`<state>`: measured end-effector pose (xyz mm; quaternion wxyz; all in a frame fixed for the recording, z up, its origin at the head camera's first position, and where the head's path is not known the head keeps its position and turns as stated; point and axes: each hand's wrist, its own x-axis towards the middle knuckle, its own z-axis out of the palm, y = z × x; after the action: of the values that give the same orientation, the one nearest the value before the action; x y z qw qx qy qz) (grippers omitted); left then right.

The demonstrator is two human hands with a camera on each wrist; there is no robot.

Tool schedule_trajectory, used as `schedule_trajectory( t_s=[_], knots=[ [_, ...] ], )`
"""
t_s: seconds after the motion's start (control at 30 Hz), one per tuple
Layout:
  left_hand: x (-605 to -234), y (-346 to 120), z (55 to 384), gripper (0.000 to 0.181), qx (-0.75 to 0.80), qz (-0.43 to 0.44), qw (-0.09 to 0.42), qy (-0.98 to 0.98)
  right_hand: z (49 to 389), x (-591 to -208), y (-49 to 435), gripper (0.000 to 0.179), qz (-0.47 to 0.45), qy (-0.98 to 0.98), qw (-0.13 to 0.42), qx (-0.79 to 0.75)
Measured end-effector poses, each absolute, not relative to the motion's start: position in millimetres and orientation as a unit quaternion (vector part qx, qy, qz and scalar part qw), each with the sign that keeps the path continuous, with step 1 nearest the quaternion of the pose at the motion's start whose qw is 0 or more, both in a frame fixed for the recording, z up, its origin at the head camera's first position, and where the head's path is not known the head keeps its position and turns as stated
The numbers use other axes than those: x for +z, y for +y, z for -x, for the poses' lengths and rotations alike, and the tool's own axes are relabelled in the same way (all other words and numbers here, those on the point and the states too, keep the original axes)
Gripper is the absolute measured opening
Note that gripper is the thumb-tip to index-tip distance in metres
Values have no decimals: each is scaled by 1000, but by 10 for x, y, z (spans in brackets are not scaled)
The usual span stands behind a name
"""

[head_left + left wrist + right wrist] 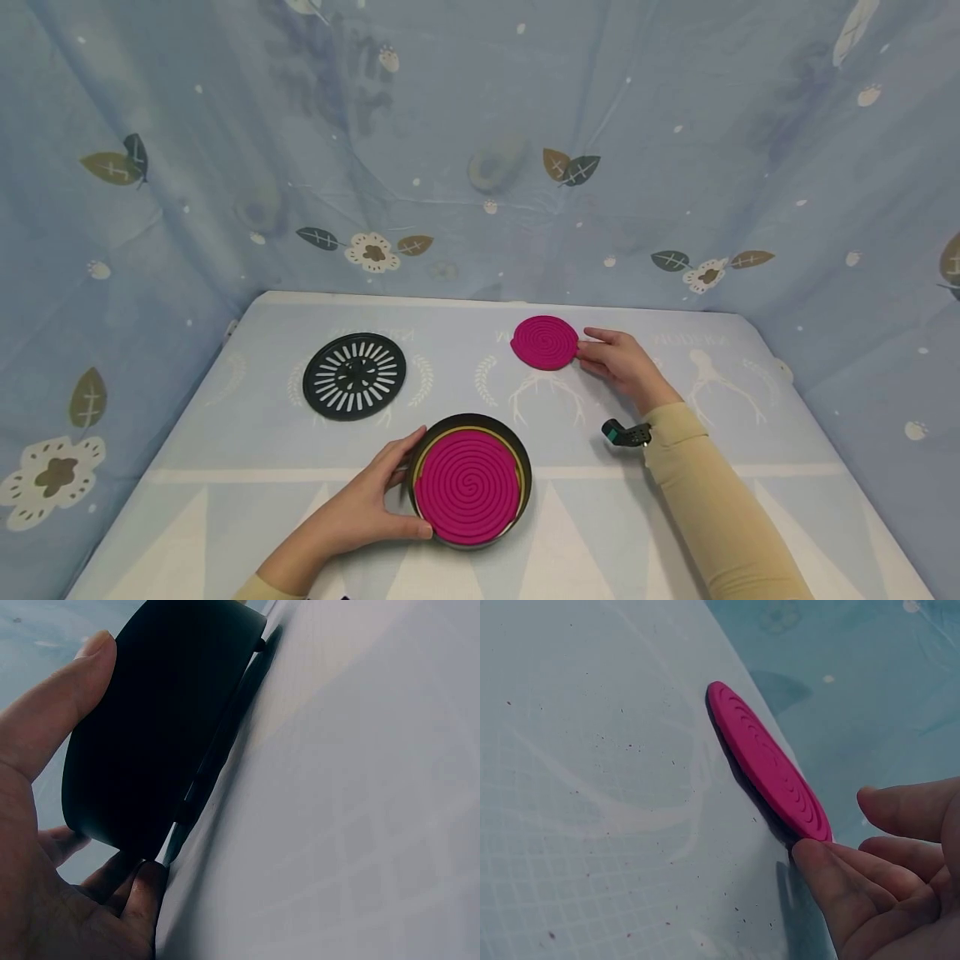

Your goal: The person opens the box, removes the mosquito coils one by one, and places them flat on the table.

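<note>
A round black holder (526, 492) stands on the table, with a pink spiral coaster (468, 486) lying in it and a yellow rim showing beneath. My left hand (375, 492) grips the holder from its left side, thumb at the near edge and fingers at the far edge; in the left wrist view the holder's dark wall (157, 712) lies between thumb and fingers. At the back, my right hand (618, 362) pinches the right edge of a smaller pink spiral coaster (545, 342). The right wrist view shows that coaster (769, 765) almost edge-on, a dark shadow under it.
A black slotted disc (318, 379) with a raised centre lies at the back left. Blue patterned cloth (480, 150) hangs behind the table (247, 450) and along its sides. A small black-and-teal device (626, 433) is strapped at the right wrist.
</note>
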<state>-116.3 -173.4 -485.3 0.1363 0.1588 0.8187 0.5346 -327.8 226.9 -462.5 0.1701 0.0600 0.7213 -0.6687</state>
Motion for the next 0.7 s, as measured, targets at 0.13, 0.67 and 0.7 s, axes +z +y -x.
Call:
schedule_trajectory(
  t_s=[0.13,0.67,0.7],
  knots=[
    [-4851,-1734,1160,119,535,-157,136,819,3263,-4621,2264,64,-59,717,171,-673],
    [-4822,-1728,1153,119,529,-148,141,824,3181,-4610,2255,66,-56,701,172,-690],
    [-4820,-1730,1154,119,529,-149,141,824,3175,-4605,2256,66,-57,700,172,-691]
  ],
)
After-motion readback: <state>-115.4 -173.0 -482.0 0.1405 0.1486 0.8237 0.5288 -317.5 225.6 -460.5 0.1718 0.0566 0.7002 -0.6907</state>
